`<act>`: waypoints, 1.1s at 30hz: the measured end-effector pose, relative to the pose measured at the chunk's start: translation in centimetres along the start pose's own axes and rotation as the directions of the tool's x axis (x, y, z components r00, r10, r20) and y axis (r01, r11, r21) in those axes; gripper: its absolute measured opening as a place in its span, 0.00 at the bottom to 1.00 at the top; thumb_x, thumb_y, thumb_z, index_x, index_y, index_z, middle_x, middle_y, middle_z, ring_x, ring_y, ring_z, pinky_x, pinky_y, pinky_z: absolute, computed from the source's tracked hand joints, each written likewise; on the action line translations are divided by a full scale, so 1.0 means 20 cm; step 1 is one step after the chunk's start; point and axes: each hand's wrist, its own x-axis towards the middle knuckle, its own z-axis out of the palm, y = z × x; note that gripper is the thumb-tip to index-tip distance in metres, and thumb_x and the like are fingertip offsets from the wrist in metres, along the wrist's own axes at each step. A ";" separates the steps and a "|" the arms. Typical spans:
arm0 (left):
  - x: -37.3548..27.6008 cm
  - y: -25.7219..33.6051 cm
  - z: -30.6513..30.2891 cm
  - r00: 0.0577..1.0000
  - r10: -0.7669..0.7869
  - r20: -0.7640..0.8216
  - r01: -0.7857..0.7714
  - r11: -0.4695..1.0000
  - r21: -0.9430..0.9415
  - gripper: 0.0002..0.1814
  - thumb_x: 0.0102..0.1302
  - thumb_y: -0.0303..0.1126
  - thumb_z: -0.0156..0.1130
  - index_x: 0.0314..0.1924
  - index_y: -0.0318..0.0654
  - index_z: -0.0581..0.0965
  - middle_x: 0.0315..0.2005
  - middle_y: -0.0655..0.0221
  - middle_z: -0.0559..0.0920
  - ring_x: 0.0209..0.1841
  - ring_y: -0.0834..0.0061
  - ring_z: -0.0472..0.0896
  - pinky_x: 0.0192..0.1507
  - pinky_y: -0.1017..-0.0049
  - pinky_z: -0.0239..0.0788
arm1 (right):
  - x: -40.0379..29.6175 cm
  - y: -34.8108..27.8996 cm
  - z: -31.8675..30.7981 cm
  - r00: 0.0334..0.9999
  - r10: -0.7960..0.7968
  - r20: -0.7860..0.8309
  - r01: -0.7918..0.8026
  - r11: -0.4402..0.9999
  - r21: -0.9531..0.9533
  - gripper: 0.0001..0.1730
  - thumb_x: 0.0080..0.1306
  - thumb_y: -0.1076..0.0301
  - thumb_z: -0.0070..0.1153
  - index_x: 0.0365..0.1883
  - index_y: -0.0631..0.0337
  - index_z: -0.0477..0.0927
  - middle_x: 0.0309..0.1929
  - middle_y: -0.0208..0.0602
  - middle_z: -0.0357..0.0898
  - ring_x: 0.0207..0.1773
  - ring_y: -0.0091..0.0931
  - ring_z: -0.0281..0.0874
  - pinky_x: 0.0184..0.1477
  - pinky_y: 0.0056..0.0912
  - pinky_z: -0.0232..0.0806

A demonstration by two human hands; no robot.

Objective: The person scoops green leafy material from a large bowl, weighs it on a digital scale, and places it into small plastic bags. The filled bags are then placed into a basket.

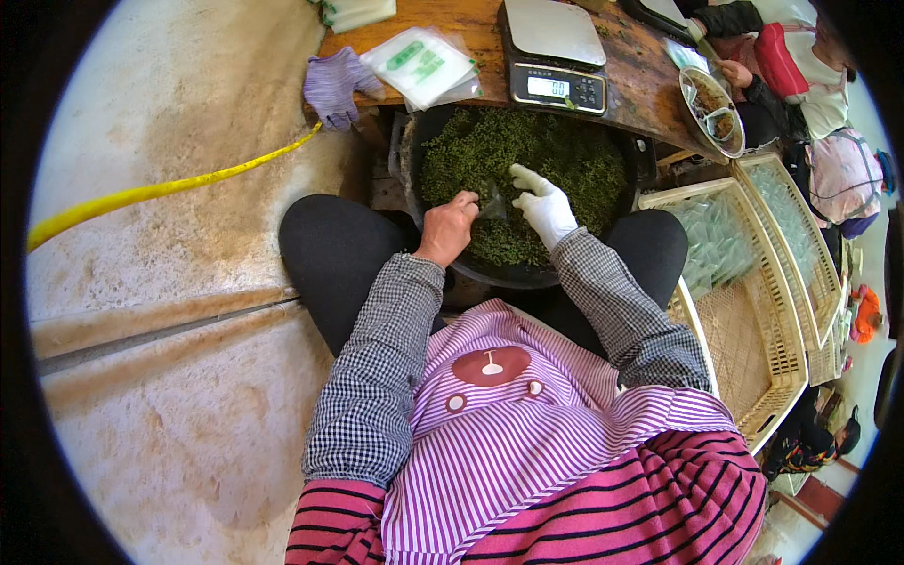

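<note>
A large dark tub point(470, 270) between my knees holds a heap of small green plant clusters point(565, 152). My bare left hand point(449, 224) is over the tub's near left part, its fingers closed on the edge of a small clear plastic bag point(493, 203). The bag lies between my two hands, above the green clusters. My right hand point(542, 205), in a white glove, is just right of the bag with thumb and fingers apart. Nothing shows in its grasp. On the wooden table point(452, 14) beyond the tub, a digital scale point(554, 35) has a bare metal plate.
Flat printed plastic bags point(417, 63) and a purple knitted glove point(337, 85) lie at the table's left edge. Plastic crates point(794, 353) with filled clear bags point(713, 240) stand on the right. A yellow hose point(176, 180) crosses the floor. A co-worker sits by an oval tray point(738, 138).
</note>
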 end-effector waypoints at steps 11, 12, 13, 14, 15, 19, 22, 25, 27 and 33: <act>0.08 0.05 -0.06 0.924 -0.117 -0.363 0.115 0.993 -0.027 0.02 0.60 0.24 0.61 0.34 0.36 0.79 0.48 0.64 0.82 0.42 0.63 0.83 0.40 0.69 0.77 | 0.03 0.32 0.41 0.855 0.482 0.190 -0.235 0.687 -0.688 0.46 0.60 0.41 0.54 0.72 0.52 0.54 0.71 0.56 0.51 0.67 0.47 0.63 0.65 0.41 0.61; 0.09 0.06 -0.08 0.910 -0.121 -0.396 0.116 0.993 -0.036 0.02 0.59 0.23 0.62 0.33 0.35 0.79 0.48 0.64 0.82 0.42 0.65 0.83 0.40 0.69 0.78 | 0.02 0.33 0.39 0.864 0.443 0.239 -0.183 0.717 -0.672 0.45 0.60 0.44 0.55 0.71 0.53 0.56 0.70 0.57 0.52 0.67 0.46 0.63 0.64 0.42 0.62; 0.09 0.05 -0.07 0.914 -0.106 -0.391 0.109 0.994 -0.015 0.02 0.59 0.23 0.62 0.33 0.35 0.79 0.48 0.64 0.82 0.42 0.65 0.83 0.40 0.69 0.78 | 0.02 0.34 0.39 0.843 0.463 0.273 -0.175 0.718 -0.674 0.45 0.60 0.44 0.55 0.71 0.53 0.56 0.69 0.58 0.54 0.67 0.46 0.63 0.64 0.42 0.62; 0.10 0.03 -0.04 0.918 -0.091 -0.387 0.102 0.995 0.006 0.01 0.60 0.23 0.61 0.33 0.35 0.79 0.49 0.64 0.82 0.42 0.65 0.83 0.39 0.69 0.78 | 0.03 0.34 0.39 0.852 0.459 0.252 -0.148 0.674 -0.724 0.45 0.60 0.44 0.55 0.71 0.53 0.56 0.69 0.58 0.54 0.67 0.46 0.63 0.64 0.41 0.62; 0.08 0.02 -0.02 0.922 -0.084 -0.378 0.101 0.995 0.027 0.01 0.60 0.23 0.61 0.33 0.35 0.79 0.49 0.64 0.82 0.42 0.65 0.83 0.39 0.69 0.78 | 0.01 0.26 0.39 0.857 0.458 0.237 -0.121 0.625 -0.771 0.44 0.60 0.44 0.55 0.71 0.54 0.57 0.69 0.59 0.54 0.66 0.46 0.64 0.64 0.41 0.62; 0.03 0.00 0.03 0.966 -0.101 -0.237 0.121 0.990 0.073 0.01 0.61 0.24 0.58 0.31 0.37 0.77 0.54 0.64 0.79 0.43 0.63 0.83 0.40 0.67 0.78 | 0.02 0.27 0.41 0.898 0.379 0.224 -0.094 0.662 -0.744 0.44 0.59 0.42 0.56 0.68 0.55 0.62 0.68 0.60 0.56 0.67 0.46 0.63 0.64 0.40 0.62; 0.02 -0.02 0.06 0.969 -0.081 -0.232 0.102 0.991 0.081 0.02 0.61 0.24 0.58 0.30 0.38 0.76 0.56 0.65 0.78 0.40 0.63 0.83 0.38 0.66 0.77 | 0.07 0.37 0.40 0.863 0.354 0.360 -0.031 0.749 -0.661 0.42 0.58 0.44 0.56 0.66 0.58 0.65 0.66 0.59 0.60 0.66 0.46 0.64 0.64 0.39 0.62; 0.04 0.01 0.07 0.984 -0.088 -0.152 0.094 0.995 0.028 0.02 0.61 0.25 0.59 0.30 0.38 0.76 0.57 0.65 0.77 0.37 0.63 0.83 0.36 0.65 0.76 | 0.15 0.91 0.44 0.972 0.166 0.169 -0.167 0.986 -0.012 0.26 0.60 0.56 0.55 0.56 0.55 0.73 0.47 0.43 0.78 0.50 0.39 0.76 0.52 0.36 0.69; -0.02 -0.03 0.08 0.978 -0.091 -0.187 0.105 0.993 0.062 0.02 0.61 0.25 0.59 0.29 0.37 0.76 0.58 0.65 0.76 0.34 0.64 0.83 0.33 0.66 0.76 | 0.04 0.40 0.29 0.886 0.458 0.064 -0.426 0.753 0.501 0.17 0.60 0.64 0.53 0.48 0.55 0.74 0.39 0.35 0.78 0.41 0.32 0.75 0.42 0.36 0.69; 0.00 0.00 0.06 0.993 -0.119 -0.018 0.121 0.986 0.115 0.05 0.54 0.18 0.58 0.30 0.36 0.73 0.60 0.61 0.73 0.43 0.60 0.82 0.36 0.65 0.78 | -0.01 -0.06 0.03 0.981 0.072 0.180 -0.193 0.477 0.858 0.17 0.61 0.59 0.56 0.47 0.53 0.74 0.49 0.30 0.76 0.52 0.31 0.72 0.54 0.41 0.63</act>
